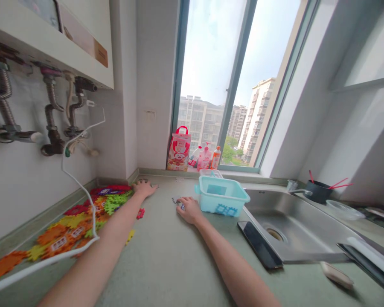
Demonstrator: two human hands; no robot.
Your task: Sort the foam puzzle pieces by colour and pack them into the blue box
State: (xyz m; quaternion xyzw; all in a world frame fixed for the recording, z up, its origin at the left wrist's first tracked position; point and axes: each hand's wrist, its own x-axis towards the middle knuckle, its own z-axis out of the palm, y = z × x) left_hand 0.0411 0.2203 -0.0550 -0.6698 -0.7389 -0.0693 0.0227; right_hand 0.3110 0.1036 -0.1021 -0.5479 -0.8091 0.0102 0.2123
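Grey-green counter (166, 256), colourful pieces (53, 233) by pale wall (35, 183), steel sink (294, 217), window (208, 55)

Spotting puzzle pieces (53, 233) across the left of the worktop (166, 256), then a tub (209, 206) just left of the sink (294, 217), phone (259, 244) in front, bottles (205, 159) behind by the window (211, 55)!

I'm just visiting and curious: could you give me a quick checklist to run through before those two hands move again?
1. Hands in view: ok; left hand near the colourful pieces, right hand left of the basket.
2. Basket upright: ok.
3. Cable clear of the pieces: not ok; the white cable runs across them.
4. Pieces together: not ok; a red one lies apart.
5. Phone well away from the sink: not ok; it's right beside it.
6. Hands free: cannot tell; fingertips are blurred.
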